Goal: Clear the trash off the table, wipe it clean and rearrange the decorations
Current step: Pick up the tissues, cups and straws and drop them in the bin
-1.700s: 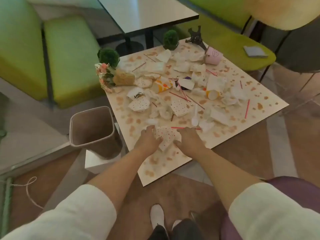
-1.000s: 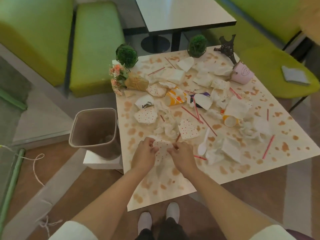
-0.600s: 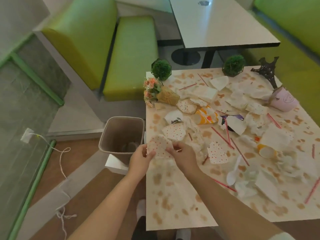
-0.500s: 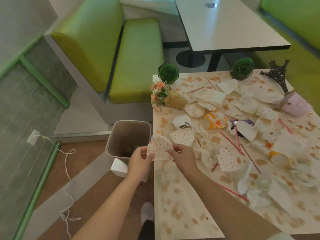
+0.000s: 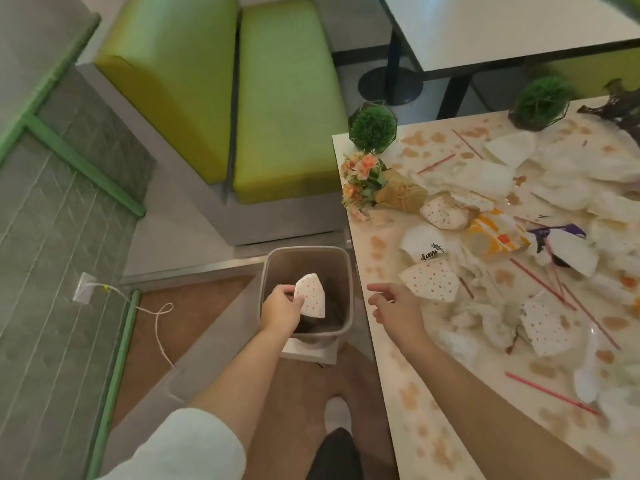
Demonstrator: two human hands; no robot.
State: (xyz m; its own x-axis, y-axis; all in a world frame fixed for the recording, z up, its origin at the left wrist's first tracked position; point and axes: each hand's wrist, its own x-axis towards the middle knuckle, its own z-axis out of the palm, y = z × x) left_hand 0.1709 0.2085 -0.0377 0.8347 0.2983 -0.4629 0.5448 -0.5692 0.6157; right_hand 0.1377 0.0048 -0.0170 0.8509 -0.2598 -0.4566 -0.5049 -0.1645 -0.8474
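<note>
Over bin (image 5: 273, 271), left grip (image 5: 280, 308) pinching cup (image 5: 310, 295)

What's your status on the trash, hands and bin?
Left hand holds dotted paper scrap over the trash bin. Right hand empty, at the table edge. Nothing blocks the bin.

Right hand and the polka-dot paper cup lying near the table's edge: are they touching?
Apart. The head view shows the right hand hovering open over the table edge, with a strip of stained tabletop visible between its fingers and the flattened polka-dot cup.
</note>
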